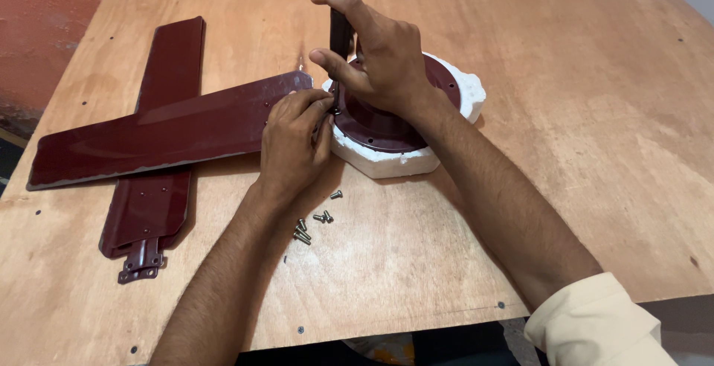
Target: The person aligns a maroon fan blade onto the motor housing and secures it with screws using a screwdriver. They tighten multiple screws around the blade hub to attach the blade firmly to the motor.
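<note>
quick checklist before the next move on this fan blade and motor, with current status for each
1. Tool upright at the joint: right hand grips a dark screwdriver standing vertical. Ok.
2. Blade steadied: left hand pinches the end of the upper blade by the motor housing. Ok.
3. Screw seated in its hole: hidden by the fingers. Cannot tell.
4. Motor supported: it sits in a white foam cradle. Ok.
5. Spare screws at hand: a loose cluster lies on the plywood below the left hand. Ok.
6. Second blade free: pinned under the upper one. Not ok.
</note>
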